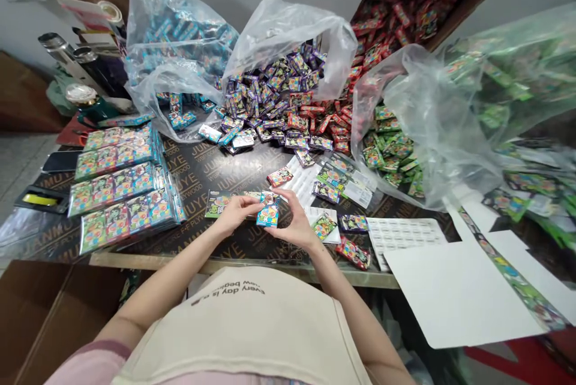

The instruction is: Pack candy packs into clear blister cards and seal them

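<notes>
The right hand point(292, 217) holds a small blue rectangular printed packet point(269, 211) between thumb and fingers, over the dark lettered tabletop point(195, 163). The left hand point(236, 212) has its fingertips at the packet's edge; whether they grip it I cannot tell. It partly hides a flat dark-green printed strip point(217, 205). Rightward, a cloudy clear plastic bag point(544, 34) runs out of frame.

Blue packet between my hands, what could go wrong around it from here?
The loose red packet near the front edge of the table might be knocked off by your right hand or forearm. The purple heap and red heap run together, so colours could get mixed. The stacked sets at left could slide if bumped.
</notes>
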### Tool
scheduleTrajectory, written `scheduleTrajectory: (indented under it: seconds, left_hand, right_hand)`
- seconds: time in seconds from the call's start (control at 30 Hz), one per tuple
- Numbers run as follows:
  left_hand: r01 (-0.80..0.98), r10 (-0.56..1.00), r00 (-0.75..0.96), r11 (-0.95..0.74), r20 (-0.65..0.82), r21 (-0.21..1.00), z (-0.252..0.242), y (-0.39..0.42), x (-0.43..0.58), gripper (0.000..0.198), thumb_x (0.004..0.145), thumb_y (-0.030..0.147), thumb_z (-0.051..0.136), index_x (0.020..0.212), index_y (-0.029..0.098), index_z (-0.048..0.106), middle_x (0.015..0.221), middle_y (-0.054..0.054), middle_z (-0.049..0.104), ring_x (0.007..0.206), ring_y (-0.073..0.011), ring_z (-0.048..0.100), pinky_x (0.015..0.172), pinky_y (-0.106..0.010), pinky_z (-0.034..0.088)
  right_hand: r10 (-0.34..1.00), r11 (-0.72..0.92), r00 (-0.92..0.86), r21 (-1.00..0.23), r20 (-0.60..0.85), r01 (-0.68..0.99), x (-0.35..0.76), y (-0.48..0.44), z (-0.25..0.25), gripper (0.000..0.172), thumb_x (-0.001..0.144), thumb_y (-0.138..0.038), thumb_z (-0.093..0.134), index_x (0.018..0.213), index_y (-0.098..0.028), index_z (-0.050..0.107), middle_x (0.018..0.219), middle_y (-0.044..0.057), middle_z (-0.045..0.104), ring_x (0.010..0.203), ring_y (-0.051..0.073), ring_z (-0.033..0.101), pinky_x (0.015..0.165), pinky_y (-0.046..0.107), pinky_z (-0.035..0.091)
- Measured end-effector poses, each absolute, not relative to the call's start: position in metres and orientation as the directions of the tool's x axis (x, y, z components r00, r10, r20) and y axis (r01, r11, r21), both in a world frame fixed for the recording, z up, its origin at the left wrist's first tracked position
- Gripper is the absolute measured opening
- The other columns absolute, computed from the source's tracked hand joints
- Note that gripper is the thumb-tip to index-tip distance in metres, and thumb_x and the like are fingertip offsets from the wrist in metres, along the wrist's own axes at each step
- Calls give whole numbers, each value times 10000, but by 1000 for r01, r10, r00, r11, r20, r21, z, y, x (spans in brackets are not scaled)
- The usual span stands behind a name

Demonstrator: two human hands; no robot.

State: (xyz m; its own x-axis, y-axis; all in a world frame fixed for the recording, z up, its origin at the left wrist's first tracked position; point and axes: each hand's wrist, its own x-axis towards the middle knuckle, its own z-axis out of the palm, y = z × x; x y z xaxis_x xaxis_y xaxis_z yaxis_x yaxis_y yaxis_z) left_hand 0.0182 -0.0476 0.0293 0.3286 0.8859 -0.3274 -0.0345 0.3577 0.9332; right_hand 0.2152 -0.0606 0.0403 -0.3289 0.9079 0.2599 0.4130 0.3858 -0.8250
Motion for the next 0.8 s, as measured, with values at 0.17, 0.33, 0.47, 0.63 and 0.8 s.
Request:
scheduleTrajectory:
  seconds: [0.17,0.33,0.47,0.63,0.8]
  left_hand:
    - [620,882,467,-276,-63,735,13,-35,0,844,571,503,792,1312,205,522,1383,-156,479,1294,-362,383,1090,-558,200]
    - [754,811,577,-482,-99,446,-3,-29,-3,1062,580,360,790,1471,224,228,1294,-138,510,1220,-319,446,1098,-569,162]
    - [705,816,579,-498,-4,505,2,-31,-2,1102,621,352,740,1493,217,80,1281,-113,516,1186,-288,478,1115,-530,182]
    - [649,828,557,-477,57,592,16,-33,-4,1128,629,320,717,1492,220,-2,1368,-119,462,1217,-288,474,1117,-515,215]
    - [617,824,560,-483,86,621,24,-34,-4,1107,625,318,723,1496,202,50,1298,-131,507,1141,-300,508,1035,-485,345]
  right_hand:
    - [946,293,-103,-680,306,672,238,-59,18,652,628,-375,743,1212,-238,488,1169,89,560,1118,313,495,977,481,348]
    - [939,330,-211,-540,272,774,250,-59,-8,719,665,-488,734,1285,-262,449,1242,89,559,1241,342,411,1050,524,202]
    - [944,323,-222,-552,243,769,249,-61,-8,762,652,-503,743,1305,-262,434,1274,101,548,1282,350,381,1067,538,162]
    - [945,305,-288,-737,155,603,247,-57,1,851,632,-510,751,1352,-246,381,1330,120,501,1279,321,416,1068,509,247]
    - [925,312,-362,-777,117,546,242,-50,6,980,652,-593,709,1444,-268,233,1459,133,382,1402,331,243,1104,560,159]
